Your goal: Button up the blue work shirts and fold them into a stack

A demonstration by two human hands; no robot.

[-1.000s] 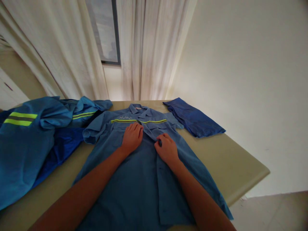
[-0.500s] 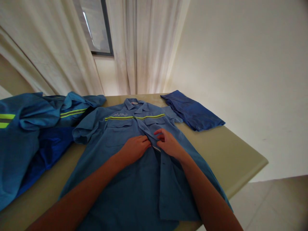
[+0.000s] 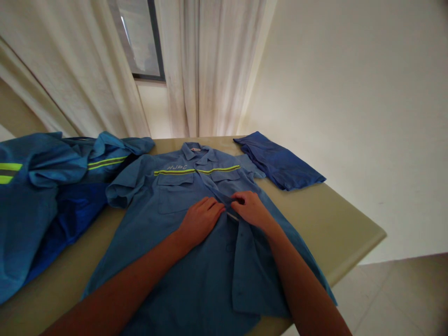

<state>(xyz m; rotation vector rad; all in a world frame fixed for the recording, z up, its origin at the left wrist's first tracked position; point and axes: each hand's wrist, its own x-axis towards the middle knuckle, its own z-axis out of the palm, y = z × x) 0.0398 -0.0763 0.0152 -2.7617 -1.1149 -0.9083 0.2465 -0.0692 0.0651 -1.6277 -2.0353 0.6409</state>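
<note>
Working down the front of the blue shirt [image 3: 203, 273], spread face up on the table [image 3: 336, 224], collar away from me. Half a second ago my right hand [image 3: 254, 212] had its fingers lifted off the cloth; they have now curled in to the edge of the front flap. Left hand [image 3: 202, 220] has shifted slightly right, fingers together and bent over the facing edge. Both sit lower than a second ago, when they were up by the chest stripe [image 3: 175, 172]. Right thumb and fingers near closed, small gap showing; whether they pinch cloth, cannot tell. Left fingertips face down, grip hidden. Meaning, I judge: attention now on mid-front. Below the hands, the front hangs apart, unfastened.
</note>
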